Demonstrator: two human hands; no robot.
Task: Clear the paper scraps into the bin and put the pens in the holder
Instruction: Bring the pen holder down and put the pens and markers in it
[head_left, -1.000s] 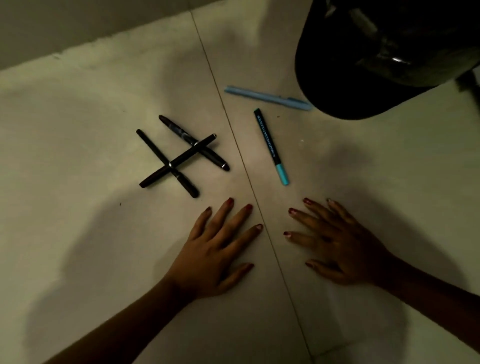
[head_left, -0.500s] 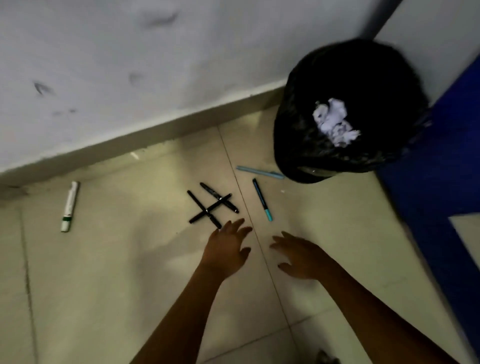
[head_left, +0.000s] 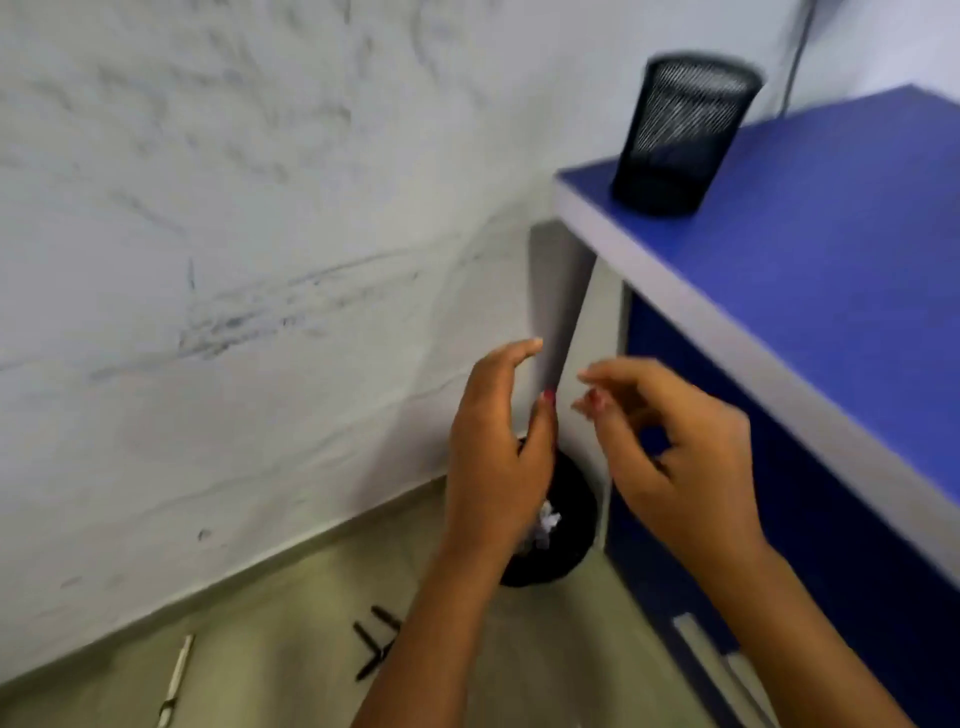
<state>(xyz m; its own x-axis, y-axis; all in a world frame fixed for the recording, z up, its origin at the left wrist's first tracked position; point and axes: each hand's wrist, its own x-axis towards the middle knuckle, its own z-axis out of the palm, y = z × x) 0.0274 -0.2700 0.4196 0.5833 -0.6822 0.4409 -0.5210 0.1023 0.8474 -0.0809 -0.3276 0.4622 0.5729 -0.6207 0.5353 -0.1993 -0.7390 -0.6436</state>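
Note:
My left hand (head_left: 496, 452) and my right hand (head_left: 675, 457) are raised in front of me, both empty with fingers apart. A black mesh pen holder (head_left: 680, 135) stands on the corner of a blue desk (head_left: 841, 239), up and to the right of my hands. Down on the floor, the black bin (head_left: 571, 519) with crumpled white paper scraps (head_left: 548, 522) inside is partly hidden behind my left hand. Black pens (head_left: 374, 642) lie crossed on the floor tiles, partly covered by my left forearm. A white marker (head_left: 176, 675) lies further left near the wall.
A scuffed white wall (head_left: 234, 260) fills the left and back. The blue desk's side panel and white edge (head_left: 597, 322) stand close to the right of the bin. The picture is blurred by motion.
My view has lifted from the floor up to the desk. Both hands rose off the tiles into the air, holding nothing. The pen holder came into view.

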